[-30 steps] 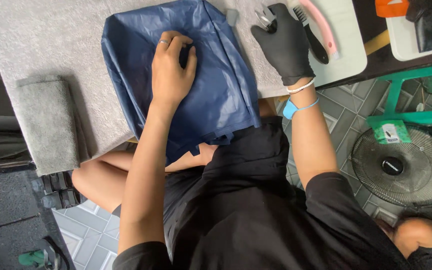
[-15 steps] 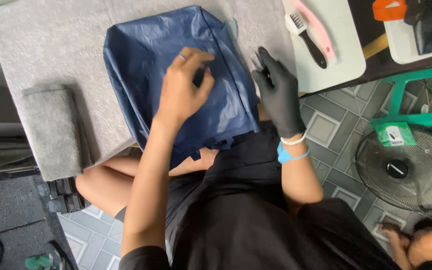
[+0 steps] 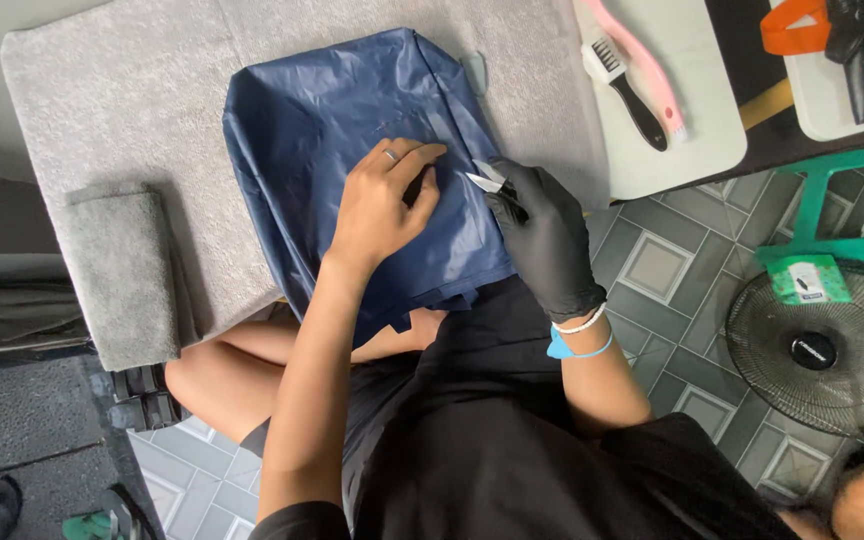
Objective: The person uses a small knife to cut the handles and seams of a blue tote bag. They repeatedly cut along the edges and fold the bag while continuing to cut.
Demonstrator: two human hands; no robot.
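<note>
A dark blue shiny garment [image 3: 322, 130] lies spread on a grey padded board [image 3: 102, 110]. My left hand [image 3: 384, 200], bare with a ring, presses flat on the fabric near its right side. My right hand [image 3: 542, 235] wears a black glove and grips small metal snips [image 3: 487, 180] whose tips point at the fabric beside my left fingertips.
A folded grey cloth [image 3: 117, 275] lies on the board's left edge. A white tray [image 3: 692, 150] at the right carries a black brush [image 3: 627, 90] and a pink-handled brush [image 3: 642, 60]. A floor fan [image 3: 822, 350] and green frame [image 3: 832, 210] stand on the tiled floor.
My gloved right hand came down from the tray with the snips to the fabric's right side. My left hand shifted right and lower on the garment.
</note>
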